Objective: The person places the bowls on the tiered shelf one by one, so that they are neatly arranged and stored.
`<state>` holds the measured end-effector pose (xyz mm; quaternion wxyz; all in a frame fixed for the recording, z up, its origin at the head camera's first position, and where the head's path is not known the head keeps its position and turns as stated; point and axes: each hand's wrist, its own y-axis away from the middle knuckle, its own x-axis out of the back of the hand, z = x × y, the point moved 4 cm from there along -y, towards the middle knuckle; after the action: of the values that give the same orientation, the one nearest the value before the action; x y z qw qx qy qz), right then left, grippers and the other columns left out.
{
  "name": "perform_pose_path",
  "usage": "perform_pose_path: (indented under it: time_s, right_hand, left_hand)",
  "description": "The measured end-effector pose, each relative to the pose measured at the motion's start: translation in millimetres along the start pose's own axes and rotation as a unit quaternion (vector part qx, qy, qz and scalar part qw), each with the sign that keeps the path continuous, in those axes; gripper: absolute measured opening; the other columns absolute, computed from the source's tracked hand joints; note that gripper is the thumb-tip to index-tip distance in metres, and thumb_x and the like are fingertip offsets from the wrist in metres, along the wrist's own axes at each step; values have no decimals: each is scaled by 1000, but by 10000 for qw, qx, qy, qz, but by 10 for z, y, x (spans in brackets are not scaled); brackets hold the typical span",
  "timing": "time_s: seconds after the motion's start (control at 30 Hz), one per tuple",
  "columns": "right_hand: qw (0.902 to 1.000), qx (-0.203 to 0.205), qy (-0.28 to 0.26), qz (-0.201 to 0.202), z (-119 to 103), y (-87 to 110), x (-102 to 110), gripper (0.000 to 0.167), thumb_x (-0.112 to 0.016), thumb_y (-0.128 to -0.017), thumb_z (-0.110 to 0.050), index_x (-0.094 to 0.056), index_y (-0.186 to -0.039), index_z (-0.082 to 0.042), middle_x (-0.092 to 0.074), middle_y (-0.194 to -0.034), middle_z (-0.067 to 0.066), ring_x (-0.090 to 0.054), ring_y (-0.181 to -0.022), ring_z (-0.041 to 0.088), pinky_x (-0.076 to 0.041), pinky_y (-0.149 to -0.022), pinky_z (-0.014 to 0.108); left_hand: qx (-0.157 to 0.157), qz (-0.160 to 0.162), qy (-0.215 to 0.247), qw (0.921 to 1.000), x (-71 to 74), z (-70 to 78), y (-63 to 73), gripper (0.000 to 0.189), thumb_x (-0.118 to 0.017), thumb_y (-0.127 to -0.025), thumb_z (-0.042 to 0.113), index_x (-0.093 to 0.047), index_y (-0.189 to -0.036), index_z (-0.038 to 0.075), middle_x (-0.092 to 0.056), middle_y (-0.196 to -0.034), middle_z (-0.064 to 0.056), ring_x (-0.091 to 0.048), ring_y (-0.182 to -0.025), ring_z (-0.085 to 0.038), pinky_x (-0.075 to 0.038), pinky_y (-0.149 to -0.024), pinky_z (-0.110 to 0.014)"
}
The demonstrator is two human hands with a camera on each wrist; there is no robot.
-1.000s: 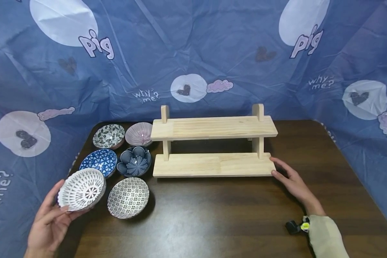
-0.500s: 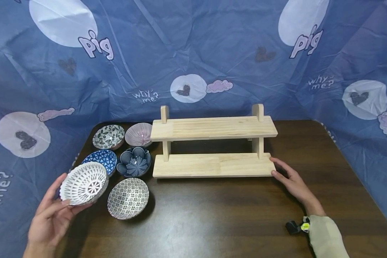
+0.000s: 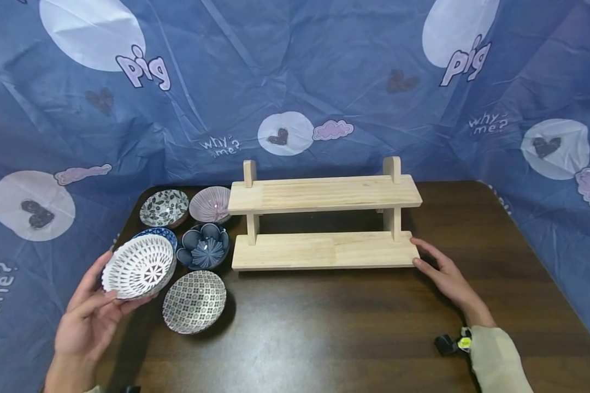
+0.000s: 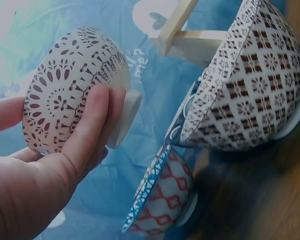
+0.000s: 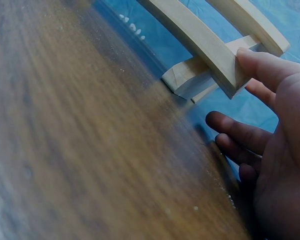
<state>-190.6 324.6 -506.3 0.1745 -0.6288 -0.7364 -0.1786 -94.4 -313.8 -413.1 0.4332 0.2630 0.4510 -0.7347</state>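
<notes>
My left hand (image 3: 88, 322) holds a white bowl (image 3: 137, 266) with a dark petal pattern, its thumb at the near side and fingers around the rim and outside. The bowl is tilted in the air, partly covering a blue-and-white bowl (image 3: 158, 233) behind it. In the left wrist view, my fingers press the patterned outside of the white bowl (image 4: 60, 95). At the right, my right hand (image 3: 449, 281) pinches the end of the lower board of a two-tier wooden shelf (image 3: 319, 251) between thumb and index finger. The right wrist view shows the other fingers (image 5: 240, 137) loosely bent below.
A grey-checked bowl (image 3: 194, 302) sits right of the held bowl. Behind stand a dark blue flower-shaped bowl (image 3: 204, 246), a pink striped bowl (image 3: 210, 204) and a green leaf-patterned bowl (image 3: 164, 208). A blue printed cloth (image 3: 295, 82) hangs around the dark wooden table (image 3: 324, 333).
My left hand has carried the white bowl right and farther back, so it hides more of the blue-and-white bowl. My right hand has stayed on the shelf.
</notes>
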Motion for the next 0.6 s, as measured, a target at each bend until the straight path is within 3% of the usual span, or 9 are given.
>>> perform_pose_path:
  time_s: [0.6]
  right_hand:
    - [10000, -3, 18, 5, -28, 15, 12, 58, -56, -103, -30, -38, -153, -7, -28, -162, 25, -20, -149, 49, -16, -116, 76]
  left_hand:
    - [83, 182, -490, 9986, -189, -180, -287, 73, -2, -91, -20, -19, -158, 3, -39, -152, -23, -56, -128, -47, -51, -100, -63]
